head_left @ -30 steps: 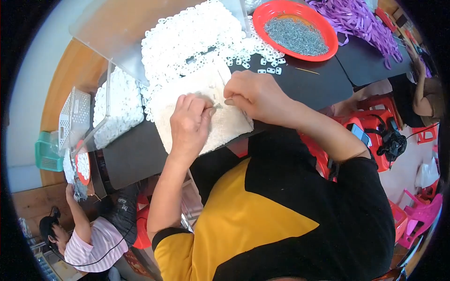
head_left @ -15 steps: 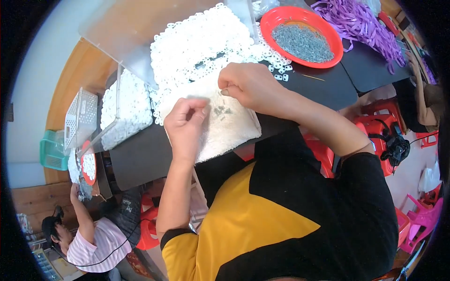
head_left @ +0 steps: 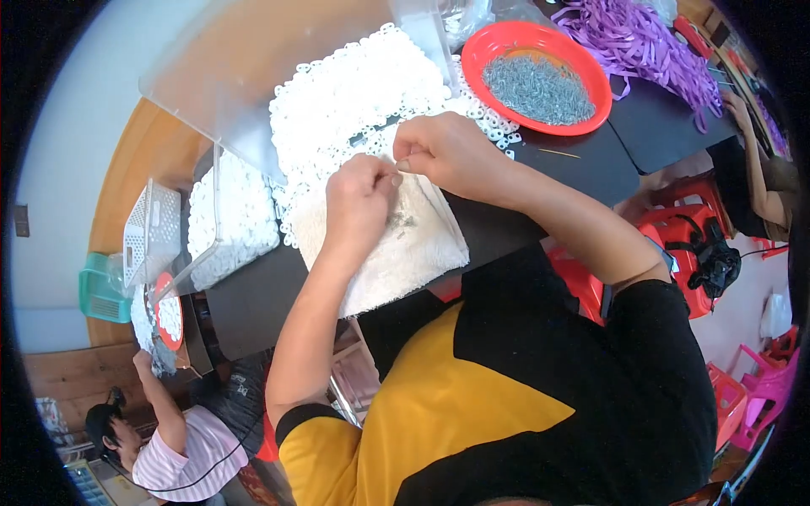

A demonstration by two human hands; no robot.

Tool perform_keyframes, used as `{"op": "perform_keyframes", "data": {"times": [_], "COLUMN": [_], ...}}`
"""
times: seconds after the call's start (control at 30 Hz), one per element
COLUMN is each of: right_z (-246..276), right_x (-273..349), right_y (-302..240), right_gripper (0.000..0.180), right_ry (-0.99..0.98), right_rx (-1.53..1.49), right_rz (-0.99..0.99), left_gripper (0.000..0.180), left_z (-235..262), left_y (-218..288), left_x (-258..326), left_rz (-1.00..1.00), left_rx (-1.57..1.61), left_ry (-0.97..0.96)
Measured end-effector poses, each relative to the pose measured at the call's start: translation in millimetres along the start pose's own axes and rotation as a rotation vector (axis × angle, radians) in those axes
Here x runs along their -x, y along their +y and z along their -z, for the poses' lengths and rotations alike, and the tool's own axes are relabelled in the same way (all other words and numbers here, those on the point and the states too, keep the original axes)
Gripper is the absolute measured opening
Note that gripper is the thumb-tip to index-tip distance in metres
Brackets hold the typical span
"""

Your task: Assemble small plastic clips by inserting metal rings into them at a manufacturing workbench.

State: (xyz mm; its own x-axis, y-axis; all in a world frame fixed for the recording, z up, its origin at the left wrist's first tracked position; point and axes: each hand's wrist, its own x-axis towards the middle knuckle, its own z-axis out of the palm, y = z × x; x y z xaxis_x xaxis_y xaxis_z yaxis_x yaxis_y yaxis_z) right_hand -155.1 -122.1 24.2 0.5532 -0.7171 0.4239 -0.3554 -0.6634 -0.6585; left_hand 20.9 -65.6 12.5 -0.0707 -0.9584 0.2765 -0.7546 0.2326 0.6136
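Note:
Both of my hands are raised over a cream cloth [head_left: 413, 266] on the dark table. My left hand [head_left: 361, 202] is closed in a pinch, its fingertips close beside those of my right hand [head_left: 454, 158], which pinches too. Whatever sits between the fingertips is too small to make out. Several tiny metal pieces [head_left: 403, 223] lie on the cloth just under my hands. Behind the cloth spreads a big heap of small white plastic pieces with holes [head_left: 359, 88]. To the right of it, a red plate [head_left: 576, 128] holds many thin metal pieces [head_left: 538, 88].
Clear bins hold white pieces [head_left: 232, 211] at the left, beside a white perforated basket [head_left: 153, 228] and a green basket [head_left: 103, 287]. Purple ribbons [head_left: 645, 55] lie at the far right. A thin stick [head_left: 559, 153] rests by the plate. A co-worker [head_left: 190, 443] sits at the left.
My left hand has moved up and right, closing the gap to my right hand. My right hand stays nearly in place. The view has shifted slightly.

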Motion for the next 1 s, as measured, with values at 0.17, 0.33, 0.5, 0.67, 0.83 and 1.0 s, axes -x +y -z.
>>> {"op": "perform_keyframes", "data": {"times": [0.17, 0.33, 0.5, 0.67, 0.83, 1.0], "right_z": [0, -14, -25, -24, -17, -34], "right_x": [1, 2, 1, -8, -4, 4], "right_y": [0, -10, -9, -8, -7, 6], "right_gripper": [0.013, 0.023, 0.018, 0.013, 0.013, 0.01], "right_ry": [-0.067, -0.049, 0.141, 0.03, -0.025, -0.045], "right_rx": [-0.164, -0.244, -0.084, -0.159, 0.196, 0.373], "right_rz": [-0.088, 0.055, 0.292, 0.307, 0.185, 0.194], "left_gripper": [0.004, 0.01, 0.011, 0.009, 0.008, 0.007], "left_z": [20, 18, 18, 37, 34, 24], "left_y": [14, 13, 9, -2, -11, -6], "left_x": [4, 15, 20, 21, 30, 35], "left_rz": [0.512, 0.646, 0.639, 0.607, 0.6, 0.564], "left_rx": [1.002, 1.276, 1.338, 1.312, 1.26, 1.218], "left_ry": [0.05, 0.116, 0.115, -0.097, 0.013, 0.108]}}
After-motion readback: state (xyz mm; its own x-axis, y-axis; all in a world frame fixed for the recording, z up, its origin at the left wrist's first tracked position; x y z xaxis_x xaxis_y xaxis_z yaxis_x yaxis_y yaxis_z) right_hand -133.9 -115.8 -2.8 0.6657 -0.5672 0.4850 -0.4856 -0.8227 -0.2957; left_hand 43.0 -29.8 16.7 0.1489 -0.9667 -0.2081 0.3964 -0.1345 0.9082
